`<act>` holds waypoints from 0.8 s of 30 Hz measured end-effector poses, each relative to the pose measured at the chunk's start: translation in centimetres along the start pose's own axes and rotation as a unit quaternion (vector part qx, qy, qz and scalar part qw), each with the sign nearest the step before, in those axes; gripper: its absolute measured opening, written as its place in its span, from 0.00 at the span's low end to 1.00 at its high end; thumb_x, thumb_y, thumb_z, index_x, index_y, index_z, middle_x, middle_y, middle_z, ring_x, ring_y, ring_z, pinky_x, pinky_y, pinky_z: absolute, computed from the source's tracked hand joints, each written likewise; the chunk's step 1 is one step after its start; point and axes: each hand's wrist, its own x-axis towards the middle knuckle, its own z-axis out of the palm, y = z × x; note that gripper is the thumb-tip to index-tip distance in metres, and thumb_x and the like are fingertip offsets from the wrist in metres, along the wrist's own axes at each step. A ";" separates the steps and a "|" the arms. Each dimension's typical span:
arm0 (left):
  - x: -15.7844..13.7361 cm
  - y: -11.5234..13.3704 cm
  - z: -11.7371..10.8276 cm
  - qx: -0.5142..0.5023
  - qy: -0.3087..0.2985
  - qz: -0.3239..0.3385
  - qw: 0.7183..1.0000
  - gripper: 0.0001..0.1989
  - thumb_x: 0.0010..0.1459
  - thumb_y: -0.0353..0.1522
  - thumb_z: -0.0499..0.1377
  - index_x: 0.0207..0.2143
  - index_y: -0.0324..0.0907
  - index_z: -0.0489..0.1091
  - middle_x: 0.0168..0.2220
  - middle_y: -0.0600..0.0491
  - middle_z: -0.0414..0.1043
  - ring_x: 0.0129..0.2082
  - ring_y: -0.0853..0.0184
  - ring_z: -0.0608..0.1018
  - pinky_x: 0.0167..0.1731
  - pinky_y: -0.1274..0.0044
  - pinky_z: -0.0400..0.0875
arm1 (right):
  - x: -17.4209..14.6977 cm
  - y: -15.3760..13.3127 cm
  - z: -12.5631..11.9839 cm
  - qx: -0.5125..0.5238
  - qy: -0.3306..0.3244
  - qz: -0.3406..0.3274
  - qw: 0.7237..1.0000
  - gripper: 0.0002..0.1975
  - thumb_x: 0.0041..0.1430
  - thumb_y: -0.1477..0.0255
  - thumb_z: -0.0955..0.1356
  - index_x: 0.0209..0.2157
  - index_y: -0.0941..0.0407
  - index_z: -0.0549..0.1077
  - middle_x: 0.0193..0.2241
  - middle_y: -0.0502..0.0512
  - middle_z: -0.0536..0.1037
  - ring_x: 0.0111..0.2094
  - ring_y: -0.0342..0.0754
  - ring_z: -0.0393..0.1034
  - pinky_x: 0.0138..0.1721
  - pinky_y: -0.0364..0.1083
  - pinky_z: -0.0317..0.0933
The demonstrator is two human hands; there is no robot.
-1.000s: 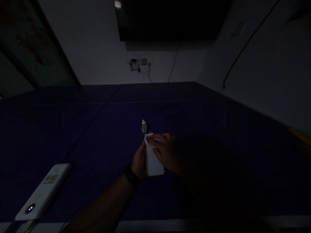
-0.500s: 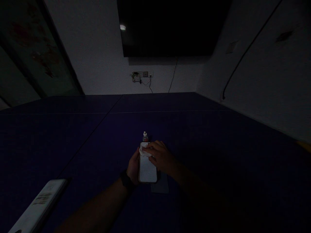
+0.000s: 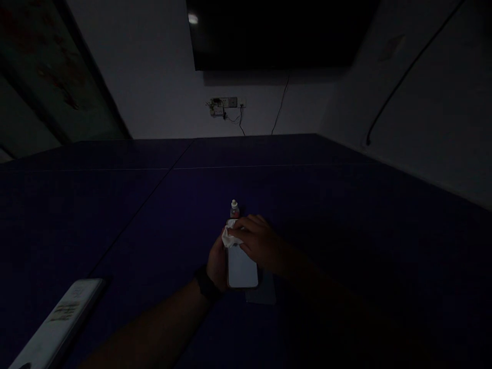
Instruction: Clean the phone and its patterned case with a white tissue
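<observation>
A phone (image 3: 242, 269) with a pale, bright face is held by its left side in my left hand (image 3: 217, 264), which has a dark band on the wrist. My right hand (image 3: 258, 238) presses a crumpled white tissue (image 3: 231, 237) against the upper part of the phone with its fingertips. Just beyond the phone's far end stands a small bottle (image 3: 234, 209) with a white cap, its lower part hidden. Under the phone, to the right, a flat dark grey rectangular thing (image 3: 262, 293) lies on the table, partly covered.
The dark blue table (image 3: 154, 225) reaches to the wall. A long white object (image 3: 57, 323) with brownish marks lies at the lower left. On the wall are a large dark screen (image 3: 280, 36), sockets with cables (image 3: 225, 105) and a hanging black cord (image 3: 411, 72).
The tissue under my right fingers has shifted towards the phone's upper left corner and bunched up over its edge. The camera view has tilted down slightly.
</observation>
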 end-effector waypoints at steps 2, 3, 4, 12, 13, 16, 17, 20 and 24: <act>-0.1 0.0 0.2 0.005 0.010 0.009 1.000 0.18 0.61 0.42 0.60 0.47 0.39 0.75 0.34 0.51 0.75 0.35 0.64 0.79 0.41 0.74 0.70 | 0.1 -0.5 0.3 -0.009 0.023 0.012 1.000 0.15 0.60 0.81 0.68 0.47 0.54 0.77 0.41 0.55 0.77 0.44 0.51 0.69 0.44 0.51 0.62; -0.2 0.1 0.3 0.007 0.015 0.017 1.000 0.18 0.62 0.42 0.60 0.48 0.40 0.75 0.35 0.51 0.76 0.36 0.64 0.78 0.42 0.74 0.70 | 0.2 -0.7 0.4 -0.007 0.018 0.004 1.000 0.14 0.60 0.81 0.68 0.47 0.54 0.77 0.40 0.55 0.77 0.44 0.52 0.69 0.45 0.51 0.62; -0.3 0.2 0.4 0.007 0.019 0.023 1.000 0.18 0.62 0.42 0.60 0.48 0.40 0.74 0.35 0.51 0.76 0.36 0.65 0.78 0.42 0.75 0.70 | 0.2 -0.9 0.3 -0.003 0.002 -0.009 1.000 0.14 0.60 0.80 0.69 0.46 0.54 0.77 0.40 0.55 0.77 0.44 0.52 0.69 0.47 0.52 0.63; -0.6 0.6 0.7 -0.026 0.027 0.005 0.999 0.22 0.64 0.42 0.58 0.58 0.45 0.69 0.33 0.55 0.74 0.28 0.69 0.75 0.33 0.77 0.68 | 0.2 -1.4 -1.2 -0.007 -0.083 -0.035 0.996 0.08 0.60 0.76 0.70 0.40 0.50 0.77 0.40 0.52 0.79 0.44 0.54 0.71 0.48 0.52 0.64; -0.5 0.5 0.7 -0.030 0.029 0.013 0.999 0.21 0.65 0.41 0.57 0.58 0.45 0.69 0.33 0.54 0.74 0.29 0.69 0.75 0.35 0.77 0.68 | 0.3 -1.5 -1.1 -0.017 -0.074 -0.016 0.997 0.08 0.61 0.76 0.70 0.41 0.50 0.77 0.40 0.52 0.79 0.44 0.54 0.71 0.48 0.52 0.64; -0.5 0.5 0.8 -0.045 0.038 0.029 0.998 0.22 0.66 0.40 0.55 0.61 0.46 0.67 0.35 0.54 0.75 0.32 0.68 0.76 0.41 0.76 0.69 | 0.2 -1.9 -0.5 -0.029 -0.072 0.007 0.997 0.10 0.62 0.77 0.68 0.43 0.51 0.77 0.41 0.53 0.78 0.45 0.54 0.71 0.47 0.51 0.64; -0.5 0.6 0.8 -0.045 0.040 0.027 0.998 0.23 0.66 0.41 0.55 0.62 0.48 0.66 0.35 0.54 0.75 0.32 0.68 0.76 0.41 0.76 0.69 | 0.1 -2.1 -0.4 -0.026 -0.082 -0.005 0.996 0.09 0.62 0.76 0.69 0.42 0.51 0.77 0.40 0.53 0.78 0.44 0.54 0.70 0.47 0.51 0.64; -0.4 1.0 0.7 -0.014 0.045 0.015 0.999 0.25 0.68 0.43 0.52 0.65 0.53 0.61 0.39 0.53 0.77 0.34 0.65 0.78 0.40 0.74 0.70 | -0.1 -2.2 -0.7 0.003 -0.115 -0.078 0.990 0.05 0.59 0.74 0.72 0.38 0.52 0.77 0.38 0.53 0.78 0.41 0.53 0.71 0.45 0.50 0.64; -0.3 1.3 0.6 0.003 0.034 0.012 0.999 0.25 0.69 0.43 0.49 0.66 0.54 0.59 0.42 0.53 0.77 0.31 0.67 0.77 0.34 0.76 0.70 | -0.2 -2.0 -1.2 0.030 -0.105 -0.103 0.989 0.05 0.59 0.75 0.72 0.38 0.52 0.78 0.37 0.51 0.79 0.40 0.52 0.71 0.44 0.50 0.63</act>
